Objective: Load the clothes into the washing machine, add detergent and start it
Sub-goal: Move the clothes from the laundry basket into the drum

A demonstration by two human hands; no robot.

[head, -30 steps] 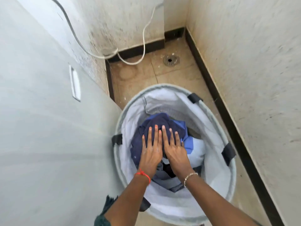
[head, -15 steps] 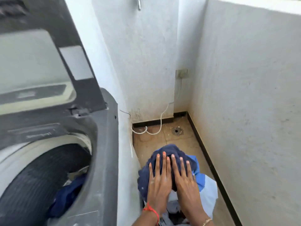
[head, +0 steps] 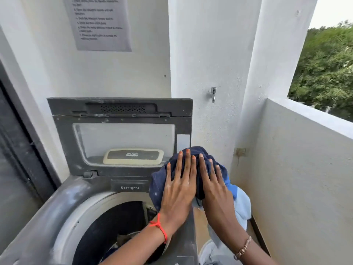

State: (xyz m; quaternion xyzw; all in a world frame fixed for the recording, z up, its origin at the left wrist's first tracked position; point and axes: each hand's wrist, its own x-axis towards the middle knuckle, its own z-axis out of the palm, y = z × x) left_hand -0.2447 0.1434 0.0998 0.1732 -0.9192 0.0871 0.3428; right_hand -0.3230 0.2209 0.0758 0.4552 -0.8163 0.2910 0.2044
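A bundle of clothes, navy cloth (head: 158, 180) on top and a light blue garment (head: 242, 205) hanging below, is held in the air at the right rim of the top-loading washing machine (head: 63, 203). My left hand (head: 179, 190) and my right hand (head: 214, 186) lie side by side over the bundle. Their fingers are straight and their thumbs are hidden in the fabric. The lid (head: 122, 131) stands upright. The dark drum (head: 114, 222) is open, with some cloth low inside. A "Detergent" drawer (head: 130, 187) sits at the back rim.
A printed notice (head: 99, 23) hangs on the wall above the lid. A tap (head: 213, 94) and a wall socket (head: 240, 151) are on the wall right of the machine. A low balcony wall (head: 305, 159) closes the right side, and a dark door (head: 15, 150) the left.
Both hands lifted the bundle out of the laundry basket on the floor, up and left to the machine's right rim. The view rose from the floor to the open lid.
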